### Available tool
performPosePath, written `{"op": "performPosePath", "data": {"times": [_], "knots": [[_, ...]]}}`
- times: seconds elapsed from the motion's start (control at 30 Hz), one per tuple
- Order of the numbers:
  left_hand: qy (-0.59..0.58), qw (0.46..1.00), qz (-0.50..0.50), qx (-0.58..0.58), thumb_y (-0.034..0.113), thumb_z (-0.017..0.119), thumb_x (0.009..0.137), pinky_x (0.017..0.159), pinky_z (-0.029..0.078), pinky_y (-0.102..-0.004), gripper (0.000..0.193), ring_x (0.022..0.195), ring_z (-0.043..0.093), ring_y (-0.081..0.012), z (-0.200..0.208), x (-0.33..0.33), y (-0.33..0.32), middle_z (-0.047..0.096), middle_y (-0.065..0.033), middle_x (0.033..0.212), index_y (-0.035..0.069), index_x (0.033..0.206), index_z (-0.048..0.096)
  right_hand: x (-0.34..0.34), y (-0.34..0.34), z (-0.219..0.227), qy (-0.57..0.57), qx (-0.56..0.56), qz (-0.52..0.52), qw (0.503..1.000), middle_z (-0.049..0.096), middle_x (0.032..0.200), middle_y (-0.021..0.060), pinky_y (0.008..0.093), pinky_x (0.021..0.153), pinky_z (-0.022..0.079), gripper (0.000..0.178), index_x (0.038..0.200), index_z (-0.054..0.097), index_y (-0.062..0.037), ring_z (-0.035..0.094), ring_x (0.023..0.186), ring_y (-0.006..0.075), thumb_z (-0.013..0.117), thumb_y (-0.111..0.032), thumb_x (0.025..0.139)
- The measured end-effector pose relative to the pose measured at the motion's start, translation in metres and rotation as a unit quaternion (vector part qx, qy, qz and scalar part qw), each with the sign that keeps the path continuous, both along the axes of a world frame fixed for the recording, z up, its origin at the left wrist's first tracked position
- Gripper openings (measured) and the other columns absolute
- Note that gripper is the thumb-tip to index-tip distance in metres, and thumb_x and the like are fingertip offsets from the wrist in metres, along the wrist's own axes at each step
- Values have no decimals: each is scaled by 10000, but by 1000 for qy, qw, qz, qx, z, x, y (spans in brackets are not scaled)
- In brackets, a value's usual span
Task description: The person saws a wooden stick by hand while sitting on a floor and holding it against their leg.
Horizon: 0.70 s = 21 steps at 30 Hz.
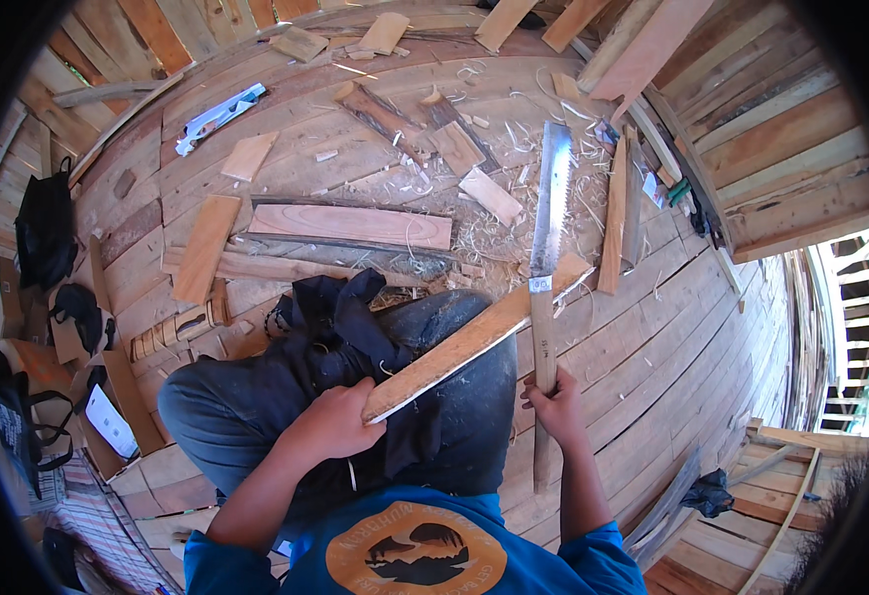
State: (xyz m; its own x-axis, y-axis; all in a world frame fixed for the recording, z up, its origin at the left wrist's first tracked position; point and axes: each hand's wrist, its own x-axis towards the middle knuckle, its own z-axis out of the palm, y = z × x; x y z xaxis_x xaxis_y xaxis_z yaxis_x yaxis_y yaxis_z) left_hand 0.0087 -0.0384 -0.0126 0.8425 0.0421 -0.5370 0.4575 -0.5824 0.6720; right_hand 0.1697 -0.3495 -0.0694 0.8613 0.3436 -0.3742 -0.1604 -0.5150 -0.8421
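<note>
Along the far left edge of the plank floor, black bags lay against the boards, with more bags and a cardboard piece below them. Further in, a flat offcut rested beside a longer reddish board, both among curled wood shavings. Nearer the person, the left hand was closed around the lower end of a wooden strip, thumb on top, pressing it against the knee in dark trousers (a dark cloth was bunched there too). That strip ran up and to the right, its far end reaching the saw. To the right, the right hand was wrapped tightly around the long wooden handle of a hand saw, whose toothed blade pointed away across the floor and met the strip near where blade joins handle. Beyond it, a narrow batten lay almost parallel to the blade, close to the slatted wall.
</note>
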Motion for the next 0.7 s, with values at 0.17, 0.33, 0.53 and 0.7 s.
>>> {"op": "performPosePath", "data": {"times": [0.17,0.33,0.53,0.7], "knots": [[-7,1000,0,-22,206,626,748,781,484,-494,385,880,604,-449,-8,-2,0,617,-295,888,-35,1030,524,16,17,20,-128,-38,-58,989,528,596,14,252,466,381,269,979,545,-11,489,533,75,714,-108,792],[20,998,22,-62,204,622,730,810,472,-490,397,920,596,-454,-12,-1,-3,614,-306,898,-35,1036,540,36,0,33,-177,-137,-31,974,552,600,74,296,462,379,244,827,588,-1,480,504,114,747,-180,780],[27,997,40,-68,198,621,729,797,482,-475,376,910,610,-440,-13,1,-6,622,-300,902,-32,1019,554,30,29,63,-66,-55,14,996,612,645,135,339,514,443,265,1020,586,1,613,555,224,690,-152,830],[23,994,50,-98,187,619,736,782,490,-463,357,888,621,-432,-22,1,-11,628,-285,877,-37,1006,554,12,44,80,-84,-95,171,977,620,694,154,364,546,459,323,1059,572,-1,627,605,297,618,-267,881]]}}
